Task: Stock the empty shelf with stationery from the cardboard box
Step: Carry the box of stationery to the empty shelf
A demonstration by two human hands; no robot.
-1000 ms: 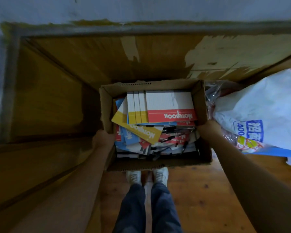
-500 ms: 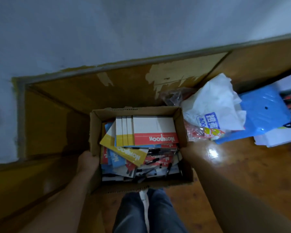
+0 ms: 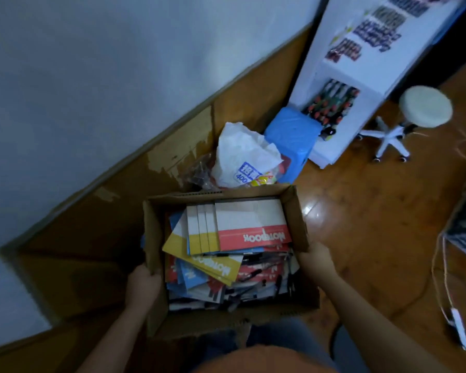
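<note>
From the head camera, you are looking down at the cardboard box (image 3: 156, 238), which you carry in front of your body with a hand on each side. Your left hand (image 3: 143, 285) is closed around the box's left wall near its front, fingers curled over the rim. Your right hand (image 3: 316, 258) grips the right wall the same way, thumb side against the cardboard.

Inside the box lie stacked notebooks (image 3: 253, 227); the top one is white with a red band, and a yellow-banded one sits slanted under it. Black pens (image 3: 249, 274) lie loose among the lower notebooks.

Just beyond the far side of the box, a white plastic bag (image 3: 242, 154) sits on the wooden floor (image 3: 374, 224) against the wall's brown panel. Beside the bag is a blue stool (image 3: 293, 130), touching the foot of a white shelf (image 3: 331, 65) that stands up and to the right. Its lower compartment holds a row of pens or markers; I cannot tell which. A round white swivel stool (image 3: 425, 106) stands near the shelf on the right.
</note>
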